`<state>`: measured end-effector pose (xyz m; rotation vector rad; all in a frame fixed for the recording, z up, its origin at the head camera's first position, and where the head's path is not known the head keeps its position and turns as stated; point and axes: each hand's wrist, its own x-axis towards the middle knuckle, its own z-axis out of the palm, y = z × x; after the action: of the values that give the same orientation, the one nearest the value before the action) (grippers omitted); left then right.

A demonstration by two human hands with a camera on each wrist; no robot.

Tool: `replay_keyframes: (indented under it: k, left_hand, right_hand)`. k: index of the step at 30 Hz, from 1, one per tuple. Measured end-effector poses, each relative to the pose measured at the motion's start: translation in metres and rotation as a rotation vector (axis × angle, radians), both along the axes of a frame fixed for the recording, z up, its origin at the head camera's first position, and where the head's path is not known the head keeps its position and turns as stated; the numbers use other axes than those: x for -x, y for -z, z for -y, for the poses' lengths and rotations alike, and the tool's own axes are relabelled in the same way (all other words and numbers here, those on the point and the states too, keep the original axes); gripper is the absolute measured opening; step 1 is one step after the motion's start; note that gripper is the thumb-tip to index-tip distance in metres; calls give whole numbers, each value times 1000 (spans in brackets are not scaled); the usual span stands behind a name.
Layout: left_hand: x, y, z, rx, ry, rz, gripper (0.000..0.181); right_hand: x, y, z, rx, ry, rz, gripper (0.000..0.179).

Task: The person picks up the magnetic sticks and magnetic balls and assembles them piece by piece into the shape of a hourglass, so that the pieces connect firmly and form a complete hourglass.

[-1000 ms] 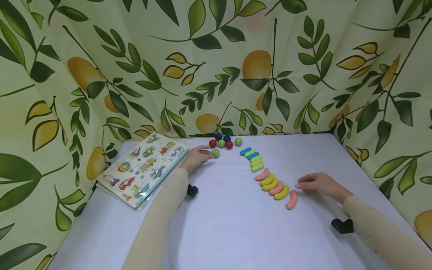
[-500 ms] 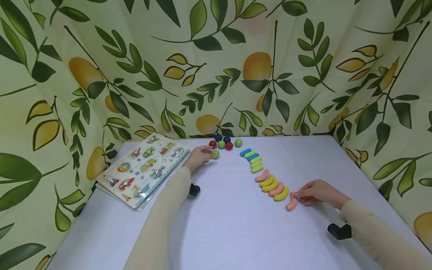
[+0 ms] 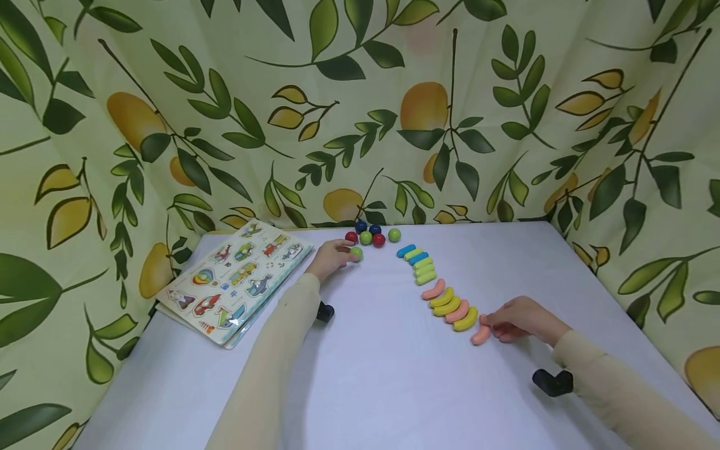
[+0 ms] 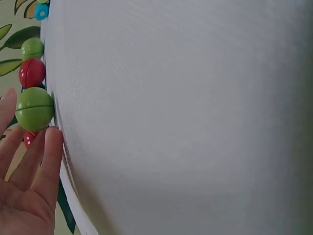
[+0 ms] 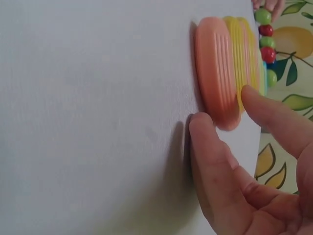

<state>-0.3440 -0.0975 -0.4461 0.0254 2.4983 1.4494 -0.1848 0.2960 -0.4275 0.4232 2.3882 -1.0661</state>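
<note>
In the head view my left hand [image 3: 328, 259] is beside a green toy ball [image 3: 357, 254] at the back of the table. The left wrist view shows its fairly straight fingertips close under the green ball [image 4: 35, 108], which has a groove round its middle. On the right, my right hand [image 3: 520, 319] pinches the near end of a pink curved toy piece [image 3: 480, 335] between thumb and index finger. The pink piece [image 5: 215, 68] is ridged and lies on the cloth. Just beyond it sit yellow curved pieces [image 3: 465, 319] side by side.
Red, green and dark blue balls [image 3: 379, 240] cluster at the back edge. A diagonal row holds pink and yellow curved pieces, then blue and lime cylinders [image 3: 419, 259]. Picture boards [image 3: 242, 275] lie at the left on the white tablecloth [image 3: 388, 381]. A leaf-patterned curtain [image 3: 360, 125] hangs behind.
My right hand has moved left from beside the pink piece and now grips its end. My left hand has stayed near the green ball, edging slightly right. The balls look unmoved.
</note>
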Motion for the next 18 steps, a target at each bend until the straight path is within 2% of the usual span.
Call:
replay_keyframes:
  k: [4, 9, 14, 18]
  left_hand:
    - [1, -2, -2, 3, 11, -7, 52]
    - [2, 1, -4, 42, 14, -13, 44]
    - [2, 2, -1, 64, 3, -16, 40]
    - [1, -2, 0, 78, 40, -25, 40]
  right_hand:
    - [-2, 2, 6, 37, -4, -19, 33]
    - [-7, 3, 10, 70, 9, -32, 27]
    - [-7, 1, 13, 65, 26, -30, 26]
    - [-7, 0, 14, 64, 40, -31, 27]
